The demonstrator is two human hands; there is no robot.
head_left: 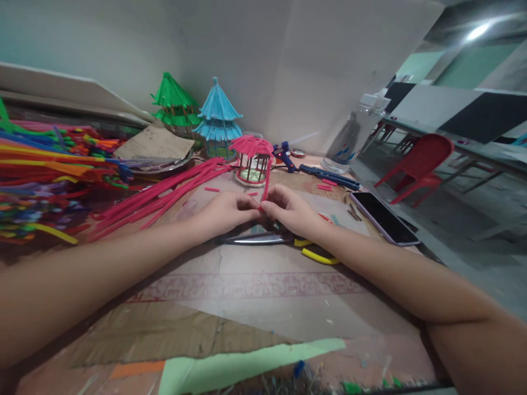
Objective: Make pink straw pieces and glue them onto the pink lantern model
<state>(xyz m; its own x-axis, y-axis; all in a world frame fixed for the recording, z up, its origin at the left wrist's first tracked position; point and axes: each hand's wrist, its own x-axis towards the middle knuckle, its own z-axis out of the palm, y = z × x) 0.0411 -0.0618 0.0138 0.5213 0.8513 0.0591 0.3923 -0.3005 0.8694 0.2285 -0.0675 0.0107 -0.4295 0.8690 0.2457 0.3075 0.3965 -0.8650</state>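
Both hands meet at the middle of the table, fingertips pinched together. My right hand (pixel 290 208) holds a pink pipe cleaner (pixel 267 178) that stands upright from its fingers. The fingers of my left hand (pixel 226 213) are closed on the lower end of the same pipe cleaner. Just behind them stands a small pavilion (pixel 252 147) with a pink roof and brown posts. Scissors (pixel 257 239) with yellow and black handles lie beneath my hands. Short pink pieces (pixel 212 189) are scattered near the pavilion. Long pink pipe cleaners (pixel 164 195) lie to the left.
Green (pixel 175 96) and blue (pixel 216 112) pavilions stand behind. Colourful pipe cleaners (pixel 61 170) are piled at left. A blue glue gun (pixel 284 156), a blue cutter (pixel 329 176), a clear bottle (pixel 343 140) and a phone (pixel 385 218) are at right. Green paper (pixel 230 366) lies in front.
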